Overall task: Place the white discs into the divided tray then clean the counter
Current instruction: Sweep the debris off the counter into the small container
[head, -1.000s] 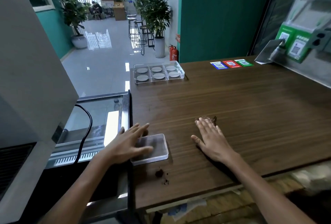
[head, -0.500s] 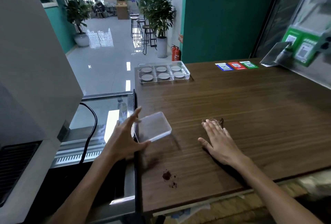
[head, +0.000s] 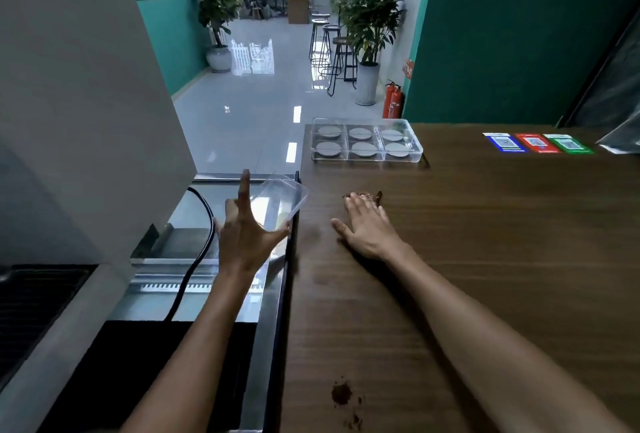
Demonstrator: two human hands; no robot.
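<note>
Beside the table's left edge, the left hand grasps the clear lid, now lifted higher and tilted; fingers splayed. Flat and released, the right hand stays pressed on the table, fingertips at brown crumbs.

The left hand lifts the clear lid off the counter, tilting it toward nine o'clock, past the edge.
</note>
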